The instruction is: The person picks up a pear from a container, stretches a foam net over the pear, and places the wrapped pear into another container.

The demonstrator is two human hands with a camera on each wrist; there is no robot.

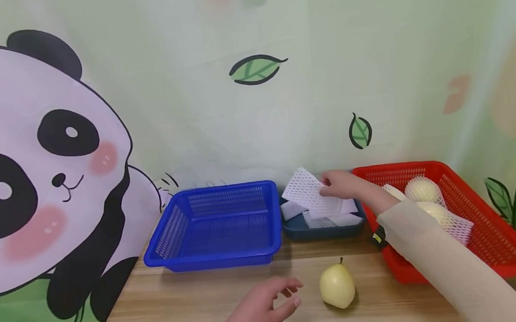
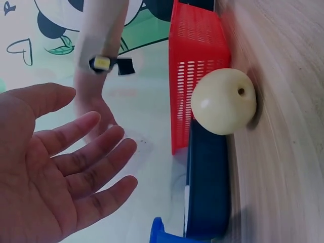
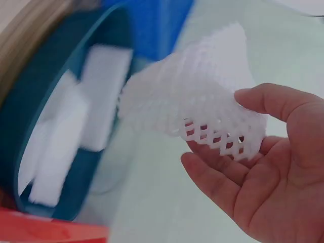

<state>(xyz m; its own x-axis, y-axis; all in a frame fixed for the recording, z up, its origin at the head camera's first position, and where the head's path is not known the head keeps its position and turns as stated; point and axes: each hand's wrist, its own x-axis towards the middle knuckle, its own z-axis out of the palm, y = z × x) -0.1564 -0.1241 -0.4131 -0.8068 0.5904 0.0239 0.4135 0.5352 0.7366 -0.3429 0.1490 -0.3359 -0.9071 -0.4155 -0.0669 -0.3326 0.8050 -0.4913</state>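
Between thumb and fingers, my right hand (image 1: 341, 184) pinches a white foam net sleeve (image 3: 202, 86) above the dark teal tray (image 1: 324, 233). More white foam sleeves (image 3: 61, 136) lie flat in that tray. A bare yellow pear (image 1: 337, 286) stands on the wooden table, its stem pointing up. To the left of the pear is my left hand (image 1: 270, 305), holding nothing. In the left wrist view its fingers are relaxed and spread, palm showing, apart from the pear (image 2: 224, 101).
A blue basket (image 1: 224, 260) with nothing in it stands left of the tray. On the right, a red basket (image 1: 486, 201) holds several pears in foam sleeves (image 1: 421, 193). A printed panda curtain (image 1: 184, 111) hangs behind the table (image 1: 182, 303).
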